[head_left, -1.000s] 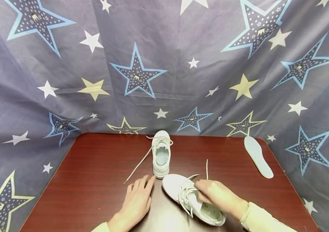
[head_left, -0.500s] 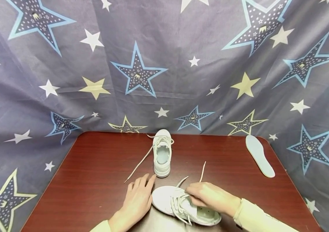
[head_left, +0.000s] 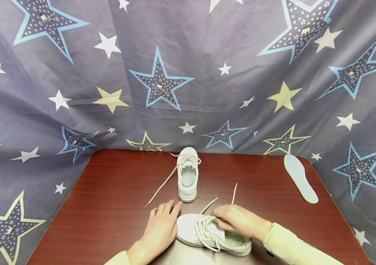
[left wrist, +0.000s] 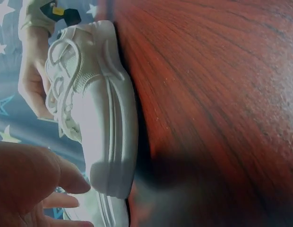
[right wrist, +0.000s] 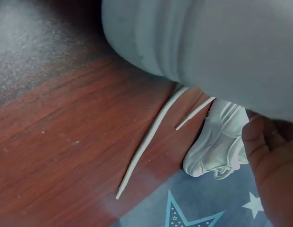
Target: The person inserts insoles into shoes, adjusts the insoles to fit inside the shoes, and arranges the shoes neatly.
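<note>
A white lace-up sneaker (head_left: 186,230) lies sole down near the front of the table, toe to the left. My right hand (head_left: 241,221) grips the far side of its opening, fingers curled at the edge beside the tongue. In the right wrist view, the sneaker's heel (right wrist: 222,47) covers much of that grip. Palm down on the table, my left hand (head_left: 161,228) rests beside the toe with relaxed fingers. The left wrist view shows its thumb close to the toe (left wrist: 106,177); whether they touch I cannot tell. Loose laces (head_left: 207,206) trail from the sneaker's far side.
A second white sneaker (head_left: 187,193) stands behind, toe away, a pale insole inside and one lace stretched left. A light blue insole (head_left: 300,178) lies at the back right of the reddish-brown table (head_left: 121,184). A star-patterned cloth (head_left: 174,117) hangs behind.
My right hand has moved the near sneaker left and turned it, so it lies more sideways with its toe beside my left hand. The left hand has barely moved.
</note>
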Demonstrator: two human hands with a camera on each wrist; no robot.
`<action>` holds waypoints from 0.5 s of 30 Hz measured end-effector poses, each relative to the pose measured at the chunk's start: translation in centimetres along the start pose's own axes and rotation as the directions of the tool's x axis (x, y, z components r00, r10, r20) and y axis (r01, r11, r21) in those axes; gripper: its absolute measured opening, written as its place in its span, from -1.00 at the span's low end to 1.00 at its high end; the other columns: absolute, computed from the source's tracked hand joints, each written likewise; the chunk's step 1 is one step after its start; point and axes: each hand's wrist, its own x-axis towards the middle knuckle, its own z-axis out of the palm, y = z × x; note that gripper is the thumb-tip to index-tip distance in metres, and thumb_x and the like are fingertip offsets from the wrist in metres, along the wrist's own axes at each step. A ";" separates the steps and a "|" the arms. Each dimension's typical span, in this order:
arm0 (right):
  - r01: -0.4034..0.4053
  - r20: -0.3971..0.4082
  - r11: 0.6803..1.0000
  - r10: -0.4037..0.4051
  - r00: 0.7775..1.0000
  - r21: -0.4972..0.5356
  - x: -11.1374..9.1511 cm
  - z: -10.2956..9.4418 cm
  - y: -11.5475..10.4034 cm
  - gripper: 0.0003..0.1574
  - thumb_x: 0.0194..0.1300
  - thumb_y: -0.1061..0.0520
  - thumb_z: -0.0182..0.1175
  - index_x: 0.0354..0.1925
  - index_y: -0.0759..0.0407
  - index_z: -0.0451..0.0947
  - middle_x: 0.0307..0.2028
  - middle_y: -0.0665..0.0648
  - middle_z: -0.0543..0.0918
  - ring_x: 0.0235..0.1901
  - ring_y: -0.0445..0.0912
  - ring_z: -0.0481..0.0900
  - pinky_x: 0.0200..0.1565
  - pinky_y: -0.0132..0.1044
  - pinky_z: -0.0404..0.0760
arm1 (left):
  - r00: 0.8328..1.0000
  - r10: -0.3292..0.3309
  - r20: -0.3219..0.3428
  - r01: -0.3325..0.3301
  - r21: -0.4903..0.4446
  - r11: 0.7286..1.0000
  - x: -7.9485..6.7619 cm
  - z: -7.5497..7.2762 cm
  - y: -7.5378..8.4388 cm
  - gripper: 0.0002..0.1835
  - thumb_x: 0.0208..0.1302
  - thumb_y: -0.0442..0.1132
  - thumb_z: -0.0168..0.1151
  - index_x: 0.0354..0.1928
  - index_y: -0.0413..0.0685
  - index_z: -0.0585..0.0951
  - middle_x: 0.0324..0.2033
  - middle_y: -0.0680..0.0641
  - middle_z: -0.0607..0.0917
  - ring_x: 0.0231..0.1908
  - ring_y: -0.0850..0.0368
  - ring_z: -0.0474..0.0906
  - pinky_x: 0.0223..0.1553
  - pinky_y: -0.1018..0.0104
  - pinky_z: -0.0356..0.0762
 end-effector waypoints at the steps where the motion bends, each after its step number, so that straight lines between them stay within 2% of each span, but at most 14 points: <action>1: -0.002 0.001 1.000 0.002 1.000 -0.003 0.0 0.0 0.0 -0.82 0.39 0.27 0.21 -0.30 0.00 0.48 -0.42 -0.20 0.39 -0.40 -0.39 0.32 -0.28 -0.59 0.38 | 1.000 0.006 -0.008 -0.006 -0.006 1.000 0.1 0.0 0.0 -0.47 0.24 -0.30 0.26 0.30 -0.11 0.57 0.20 -0.29 0.61 0.15 -0.19 0.55 0.05 -0.18 0.45; 6: -0.023 -0.013 1.000 0.024 1.000 0.014 -0.3 -0.2 -0.1 -0.88 0.45 0.25 0.20 -0.11 0.06 0.60 -0.29 -0.15 0.58 -0.30 -0.38 0.50 -0.18 -0.50 0.52 | 0.997 0.046 -0.066 -0.047 -0.024 0.999 0.4 0.0 0.6 -0.53 0.24 -0.25 0.32 0.22 -0.09 0.62 0.17 -0.24 0.61 0.10 -0.18 0.57 0.00 -0.12 0.48; 10: -0.057 -0.061 0.998 0.058 0.996 0.026 -1.2 -1.1 -0.4 -0.75 0.43 0.20 0.26 0.06 0.09 0.62 -0.21 -0.09 0.63 -0.27 -0.35 0.59 -0.16 -0.50 0.56 | 0.990 0.107 -0.092 -0.110 -0.028 0.994 1.0 -0.1 1.4 -0.60 0.26 -0.22 0.33 0.15 -0.09 0.64 0.11 -0.19 0.63 0.05 -0.10 0.58 -0.04 -0.06 0.50; 13: -0.101 -0.112 0.995 0.102 0.988 0.015 -1.9 -2.1 -0.6 -0.71 0.39 0.21 0.31 0.06 0.05 0.61 -0.23 -0.13 0.59 -0.30 -0.35 0.57 -0.20 -0.53 0.53 | 0.977 0.172 -0.123 -0.181 -0.067 0.981 1.8 -0.3 2.1 -0.67 0.28 -0.22 0.34 0.07 -0.07 0.66 0.04 -0.14 0.64 0.01 -0.03 0.58 -0.07 -0.01 0.52; 15: -0.141 -0.148 0.990 0.140 0.979 0.001 -2.5 -2.7 -0.8 -0.70 0.37 0.22 0.33 0.03 -0.01 0.60 -0.26 -0.18 0.56 -0.32 -0.37 0.54 -0.23 -0.54 0.51 | 0.961 0.239 -0.142 -0.255 -0.105 0.961 2.5 -0.5 2.5 -0.72 0.29 -0.21 0.36 0.03 -0.02 0.66 0.02 -0.09 0.63 0.01 0.02 0.58 -0.08 0.03 0.54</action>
